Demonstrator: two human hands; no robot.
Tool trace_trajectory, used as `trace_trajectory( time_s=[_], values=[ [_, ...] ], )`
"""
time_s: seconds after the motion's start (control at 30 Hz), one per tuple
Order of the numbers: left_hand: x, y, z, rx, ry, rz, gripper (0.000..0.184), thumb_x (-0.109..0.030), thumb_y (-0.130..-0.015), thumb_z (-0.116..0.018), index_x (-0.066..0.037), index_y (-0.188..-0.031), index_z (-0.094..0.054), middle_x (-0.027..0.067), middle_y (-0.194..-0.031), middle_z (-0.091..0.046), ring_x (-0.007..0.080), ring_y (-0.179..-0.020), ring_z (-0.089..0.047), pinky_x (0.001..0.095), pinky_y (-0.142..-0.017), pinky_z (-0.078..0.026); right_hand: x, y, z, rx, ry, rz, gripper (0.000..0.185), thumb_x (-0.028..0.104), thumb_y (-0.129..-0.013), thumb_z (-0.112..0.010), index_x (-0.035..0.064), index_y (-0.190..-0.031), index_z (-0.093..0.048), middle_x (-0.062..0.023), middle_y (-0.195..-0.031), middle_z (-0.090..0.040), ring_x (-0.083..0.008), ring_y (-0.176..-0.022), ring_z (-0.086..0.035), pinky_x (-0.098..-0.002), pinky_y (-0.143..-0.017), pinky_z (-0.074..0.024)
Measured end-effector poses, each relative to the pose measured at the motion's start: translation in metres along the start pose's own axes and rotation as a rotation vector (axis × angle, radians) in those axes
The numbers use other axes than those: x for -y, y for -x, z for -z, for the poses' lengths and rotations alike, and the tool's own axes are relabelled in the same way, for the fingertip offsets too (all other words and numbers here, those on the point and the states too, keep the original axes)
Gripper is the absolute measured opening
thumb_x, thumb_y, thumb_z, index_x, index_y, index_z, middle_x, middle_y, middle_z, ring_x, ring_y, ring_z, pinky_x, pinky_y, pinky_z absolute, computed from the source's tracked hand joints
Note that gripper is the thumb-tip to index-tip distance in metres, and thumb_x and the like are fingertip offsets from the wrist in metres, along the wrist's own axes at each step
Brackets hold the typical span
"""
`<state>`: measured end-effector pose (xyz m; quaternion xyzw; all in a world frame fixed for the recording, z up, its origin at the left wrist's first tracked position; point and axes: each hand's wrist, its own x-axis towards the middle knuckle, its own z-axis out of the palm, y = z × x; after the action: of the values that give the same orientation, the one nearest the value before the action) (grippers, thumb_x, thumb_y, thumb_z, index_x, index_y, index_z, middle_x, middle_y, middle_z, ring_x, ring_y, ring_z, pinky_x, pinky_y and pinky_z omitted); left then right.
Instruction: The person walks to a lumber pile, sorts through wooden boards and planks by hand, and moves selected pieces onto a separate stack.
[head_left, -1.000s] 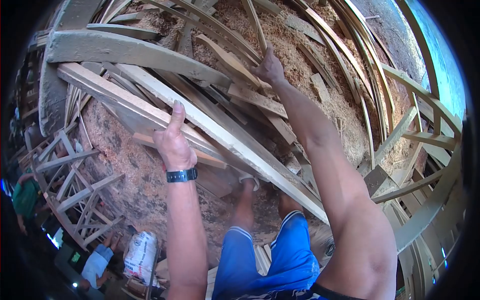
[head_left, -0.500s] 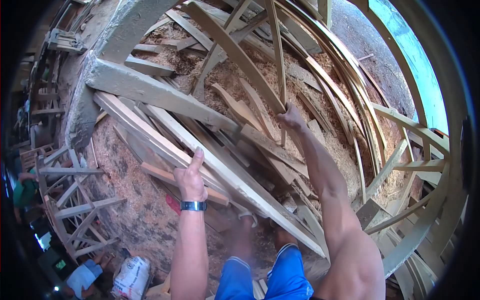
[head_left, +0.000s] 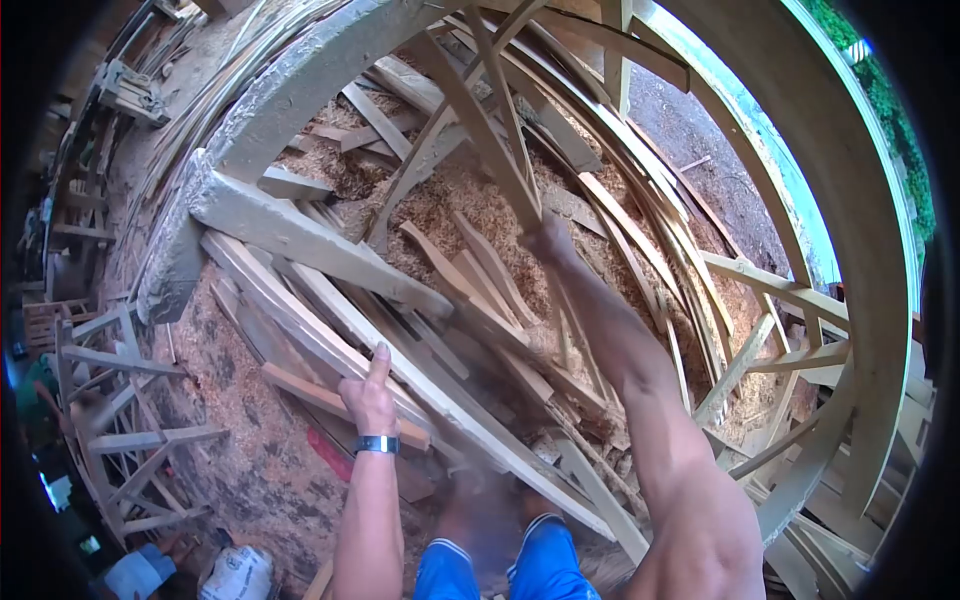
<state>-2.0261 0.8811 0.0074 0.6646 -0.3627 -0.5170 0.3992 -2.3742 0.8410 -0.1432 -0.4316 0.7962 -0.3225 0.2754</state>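
My left hand [head_left: 370,403], with a watch on its wrist, is closed on the edge of a long curved wooden plank [head_left: 290,312]. Its thumb points up along the wood, and the fingers underneath are hidden. A second pale plank [head_left: 440,405] runs close beside it, slanting down past my legs. My right hand [head_left: 548,240] reaches farther out and is wrapped round the lower end of a slanted wooden brace [head_left: 482,135], where a thinner slat meets it. Both hands are inside a large curved timber frame [head_left: 320,245].
Sawdust and loose offcuts [head_left: 470,270] cover the ground between the timbers. Large curved ribs [head_left: 870,200] arch on the right. Wooden trestles [head_left: 150,440] stand at left, near a white sack [head_left: 237,575] and another person [head_left: 140,572] at lower left.
The view has shifted, so the frame's right-hand ribs show more. Both hands appear a little farther left, still on the same pieces of wood.
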Motion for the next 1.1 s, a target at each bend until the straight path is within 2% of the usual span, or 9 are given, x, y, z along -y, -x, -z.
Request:
trace_trajectory(
  time_s=[0.1,0.13,0.17,0.37,0.4,0.47,0.73,0.93,1.1],
  values=[
    [0.01,0.001,0.004,-0.101,-0.112,-0.184,0.045,-0.025,-0.081,-0.08,0.014,-0.094,-0.062,0.0118,-0.094,-0.062,0.0184,-0.079,-0.053,0.0329,-0.078,-0.046,0.045,-0.037,0.052,-0.265,0.134,0.38,0.026,0.018,-0.082,-0.064,0.0009,-0.101,-0.067,-0.021,-0.09,-0.069,-0.0291,-0.082,-0.068,-0.0386,-0.068,-0.0532],
    [0.003,0.002,0.002,-0.096,-0.19,-0.11,0.043,-0.028,-0.081,-0.08,0.011,-0.083,-0.064,0.009,-0.085,-0.061,0.0172,-0.073,-0.05,0.0332,-0.073,-0.046,0.068,-0.04,0.084,0.047,0.332,0.141,0.025,0.025,-0.081,-0.071,0.0009,-0.086,-0.07,-0.0161,-0.075,-0.069,-0.022,-0.066,-0.067,-0.0342,-0.057,-0.0519],
    [0.01,-0.004,0.011,-0.068,-0.24,-0.069,0.044,-0.031,-0.081,-0.08,0.007,-0.071,-0.059,0.0061,-0.076,-0.057,0.0166,-0.068,-0.046,0.0342,-0.067,-0.044,0.032,-0.064,0.087,0.179,-0.068,0.262,0.03,0.033,-0.076,-0.077,0.0031,-0.074,-0.071,-0.0095,-0.062,-0.066,-0.0149,-0.055,-0.064,-0.0309,-0.05,-0.0502],
    [0.012,-0.009,0.007,-0.051,-0.248,-0.066,0.061,-0.039,-0.078,-0.081,0.002,-0.049,-0.046,0.0042,-0.058,-0.046,0.0189,-0.056,-0.036,0.0387,-0.055,-0.038,0.021,0.044,0.13,0.182,0.462,0.021,0.057,0.047,-0.065,-0.083,0.004,-0.099,-0.07,-0.0104,-0.077,-0.069,-0.0233,-0.077,-0.068,-0.0362,-0.077,-0.0533],
    [0.015,-0.011,0.005,-0.068,-0.223,-0.13,0.06,-0.04,-0.077,-0.082,0.006,-0.052,-0.053,0.0072,-0.061,-0.051,0.0204,-0.059,-0.039,0.0399,-0.059,-0.041,0.004,0.061,0.131,0.186,0.466,0.014,0.057,0.047,-0.065,-0.083,0.004,-0.099,-0.07,-0.0104,-0.077,-0.069,-0.0233,-0.077,-0.068,-0.0362,-0.077,-0.0533],
    [-0.001,-0.005,0.005,-0.035,-0.293,0.101,0.062,-0.034,-0.078,-0.082,0.019,-0.105,-0.062,0.0203,-0.104,-0.066,0.0225,-0.089,-0.059,0.0344,-0.084,-0.047,-0.019,0.105,0.135,0.206,0.334,-0.067,0.059,0.051,-0.064,-0.083,0.0036,-0.097,-0.07,-0.0124,-0.083,-0.07,-0.0255,-0.08,-0.068,-0.0367,-0.078,-0.0528],
    [0.001,-0.004,0.006,-0.121,-0.457,0.058,0.085,-0.051,-0.067,-0.085,0.021,-0.105,-0.061,0.0268,-0.11,-0.064,0.0321,-0.1,-0.061,0.0386,-0.09,-0.047,-0.123,0.257,0.154,0.218,0.393,-0.248,0.063,0.053,-0.063,-0.084,0.0059,-0.103,-0.071,-0.0167,-0.098,-0.069,-0.0306,-0.091,-0.065,-0.0419,-0.082,-0.049],
    [-0.012,0.039,0.027,0.041,-0.033,0.151,0.035,-0.02,-0.083,-0.077,0.009,-0.098,-0.065,0.0152,-0.094,-0.065,0.0198,-0.081,-0.065,0.0329,-0.071,-0.054,-0.117,0.345,0.207,0.42,0.328,-0.582,0.064,0.05,-0.064,-0.084,0.0088,-0.111,-0.069,-0.0141,-0.105,-0.069,-0.0288,-0.097,-0.065,-0.0411,-0.085,-0.0487],
    [-0.038,0.101,0.043,0.258,0.041,0.145,0.045,-0.023,-0.088,-0.071,0.002,-0.123,-0.056,0.019,-0.109,-0.062,0.0265,-0.094,-0.063,0.0393,-0.079,-0.053,-0.105,0.382,0.233,0.34,0.352,-0.518,0.061,0.047,-0.066,-0.084,0.0095,-0.112,-0.068,-0.0153,-0.101,-0.071,-0.0313,-0.099,-0.066,-0.0408,-0.086,-0.0496]
  ],
)
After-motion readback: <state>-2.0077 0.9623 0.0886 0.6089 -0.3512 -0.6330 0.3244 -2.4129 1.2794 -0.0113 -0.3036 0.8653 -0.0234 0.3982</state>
